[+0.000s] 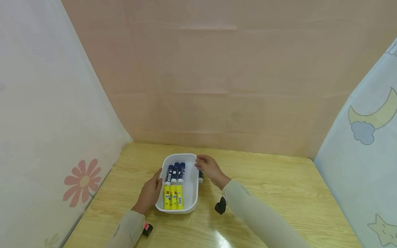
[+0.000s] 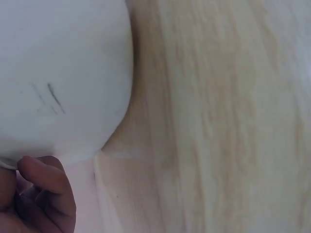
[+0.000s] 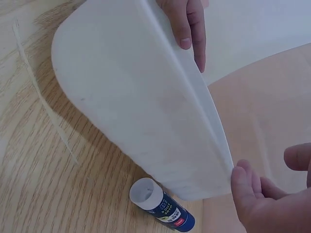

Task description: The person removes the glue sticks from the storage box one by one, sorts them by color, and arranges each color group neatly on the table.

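Observation:
A white plastic tray (image 1: 191, 198) stands on the wooden table. Inside lie three dark blue glue sticks (image 1: 175, 173) at the far end and three yellow glue sticks (image 1: 173, 197) at the near end. My left hand (image 1: 150, 193) grips the tray's left rim; its fingers (image 2: 46, 177) curl at the edge in the left wrist view. At the right rim my right hand (image 1: 211, 169) pinches the edge, with one digit (image 3: 297, 158) lifted away. Another blue glue stick (image 3: 167, 208) with a white end is outside the tray, close to its wall and partly under my right hand.
Light wood table (image 1: 273, 186) extends to both sides. A tan cloth wall (image 1: 217, 86) rises behind it. Printed white sheets hang at left (image 1: 46, 103) and right (image 1: 369, 165). Black wrist camera pieces (image 1: 220, 205) sit below both sleeves.

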A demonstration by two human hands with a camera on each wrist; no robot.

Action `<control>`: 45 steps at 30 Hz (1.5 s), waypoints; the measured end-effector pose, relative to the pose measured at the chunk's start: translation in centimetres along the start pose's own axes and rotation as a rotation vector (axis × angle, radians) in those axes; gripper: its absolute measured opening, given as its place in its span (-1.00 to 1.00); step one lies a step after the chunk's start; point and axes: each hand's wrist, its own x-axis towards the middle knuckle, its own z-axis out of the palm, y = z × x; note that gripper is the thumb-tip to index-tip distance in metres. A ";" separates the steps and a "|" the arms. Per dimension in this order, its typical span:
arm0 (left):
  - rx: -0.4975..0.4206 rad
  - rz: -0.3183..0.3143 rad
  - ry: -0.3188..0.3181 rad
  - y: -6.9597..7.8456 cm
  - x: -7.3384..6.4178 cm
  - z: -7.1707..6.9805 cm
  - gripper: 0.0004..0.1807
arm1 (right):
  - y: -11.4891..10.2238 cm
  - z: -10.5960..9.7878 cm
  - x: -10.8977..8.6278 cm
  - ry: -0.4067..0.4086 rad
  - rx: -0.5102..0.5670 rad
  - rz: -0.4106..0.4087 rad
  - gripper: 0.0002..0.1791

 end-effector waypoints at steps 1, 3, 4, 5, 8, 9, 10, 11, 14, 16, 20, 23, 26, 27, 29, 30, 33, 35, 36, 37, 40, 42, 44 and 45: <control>-0.003 -0.001 0.002 0.0 0.0 0.0 -0.44 | 0.0 0.1 0.1 -0.010 -0.005 0.004 -0.52; -0.014 0.000 0.004 0.0 -0.1 0.0 -0.44 | 0.1 0.4 0.2 -0.035 -0.015 0.013 -0.51; -0.020 0.001 0.003 0.0 -0.1 0.1 -0.44 | 0.1 0.5 0.3 -0.048 -0.013 0.023 -0.52; -0.026 0.003 0.004 0.0 -0.1 0.1 -0.44 | 0.1 0.7 0.4 -0.064 -0.010 0.032 -0.51; -0.038 0.003 0.005 -0.1 0.0 0.1 -0.45 | 0.2 1.0 0.7 -0.113 0.007 0.047 -0.50; -0.040 0.003 0.004 -0.1 0.0 0.1 -0.45 | 0.2 1.1 0.8 -0.126 0.019 0.057 -0.49; -0.042 0.010 0.001 -0.2 0.1 0.1 -0.45 | 0.1 1.1 0.9 -0.137 0.038 0.067 -0.49; -0.046 0.010 0.000 -0.2 0.1 0.1 -0.45 | 0.1 1.2 1.0 -0.151 0.063 0.079 -0.49; -0.055 0.002 -0.011 -0.1 0.1 0.1 -0.44 | 0.0 1.3 1.3 -0.185 0.144 0.117 -0.48; -0.060 -0.003 -0.020 0.0 0.0 0.1 -0.44 | 0.0 1.4 1.4 -0.208 0.202 0.146 -0.48; -0.061 -0.021 -0.025 0.2 0.0 0.1 -0.44 | -0.1 1.7 1.7 -0.241 0.317 0.201 -0.43; -0.071 -0.017 -0.023 0.3 0.0 0.1 -0.45 | -0.1 2.0 1.8 -0.243 0.410 0.233 -0.39; -0.083 -0.009 -0.024 0.4 -0.1 0.1 -0.45 | 0.0 2.3 1.8 -0.212 0.495 0.290 -0.31; -0.086 -0.009 -0.024 0.5 -0.1 0.1 -0.45 | 0.1 2.5 1.9 -0.199 0.507 0.310 -0.27; -0.092 -0.018 -0.024 0.6 0.0 0.2 -0.45 | 0.3 2.8 1.9 -0.175 0.532 0.352 -0.19; -0.092 -0.018 -0.024 0.6 0.0 0.3 -0.44 | 0.5 2.9 1.9 -0.163 0.540 0.373 -0.15; -0.100 -0.021 -0.029 1.0 0.0 0.4 -0.44 | 0.9 3.3 2.0 -0.135 0.534 0.409 -0.10; -0.103 -0.018 -0.031 1.2 0.1 0.5 -0.44 | 1.2 3.5 2.0 -0.121 0.531 0.421 -0.09; -0.099 -0.015 -0.029 1.3 0.1 0.4 -0.44 | 1.3 3.6 2.0 -0.117 0.527 0.425 -0.09; -0.098 -0.018 -0.029 1.4 0.1 0.4 -0.44 | 1.4 3.7 2.1 -0.118 0.525 0.427 -0.09; -0.088 -0.031 -0.027 1.3 0.1 0.4 -0.44 | 1.7 4.1 2.2 -0.133 0.517 0.428 -0.11; -0.085 -0.037 -0.029 1.2 0.1 0.4 -0.44 | 2.0 4.4 2.3 -0.138 0.516 0.423 -0.12; -0.087 -0.042 -0.031 1.2 0.1 0.4 -0.44 | 2.3 4.7 2.3 -0.146 0.501 0.408 -0.22; -0.089 -0.042 -0.031 1.1 0.1 0.4 -0.44 | 2.4 4.9 2.3 -0.144 0.486 0.398 -0.27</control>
